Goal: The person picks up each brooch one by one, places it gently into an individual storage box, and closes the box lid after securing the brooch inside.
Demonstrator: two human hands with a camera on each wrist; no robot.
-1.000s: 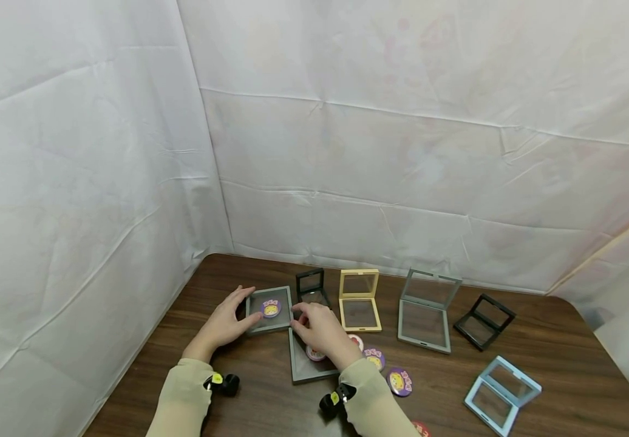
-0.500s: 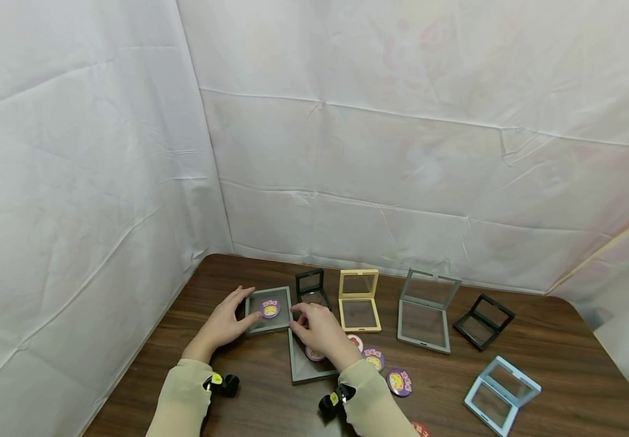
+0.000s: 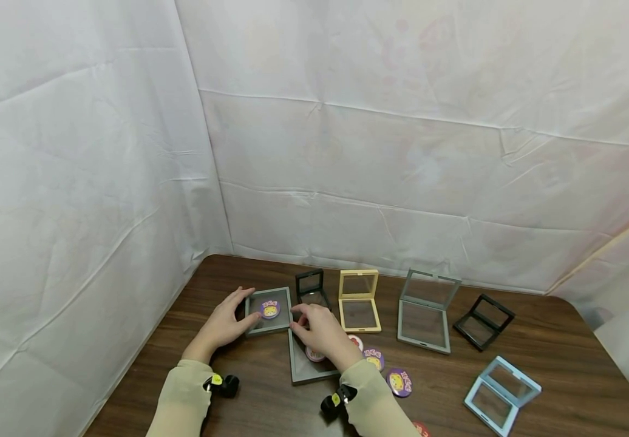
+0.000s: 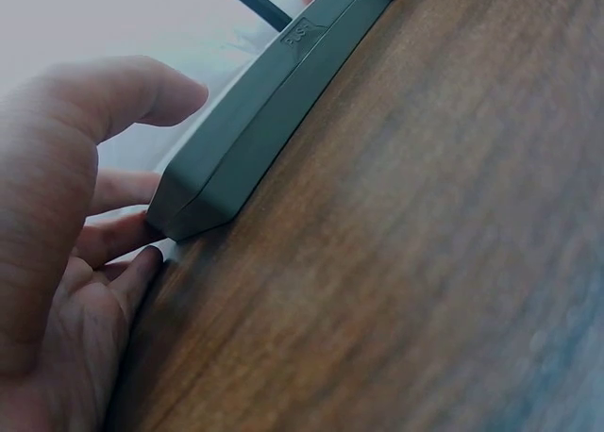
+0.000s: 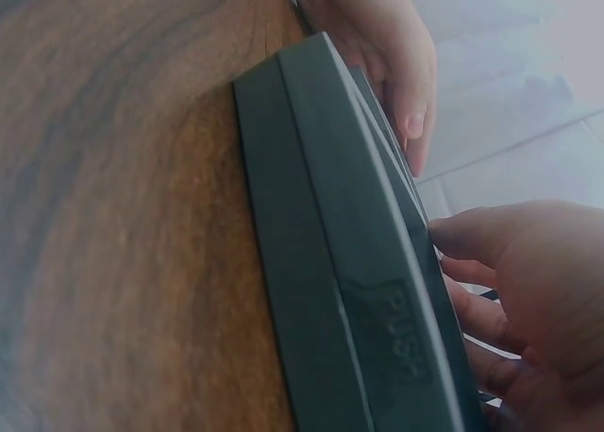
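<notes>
- Grey square frame lies on the table before you, a purple badge within its border.
- Your left hand touches its left side, thumb and fingers spread apart.
- Your right hand has fingertips at its right edge; whether they pinch it, you cannot tell.
- Beneath that hand, a nearer frame bears a partly hidden badge.
- Farther right, a yellow case stands open.
</notes>
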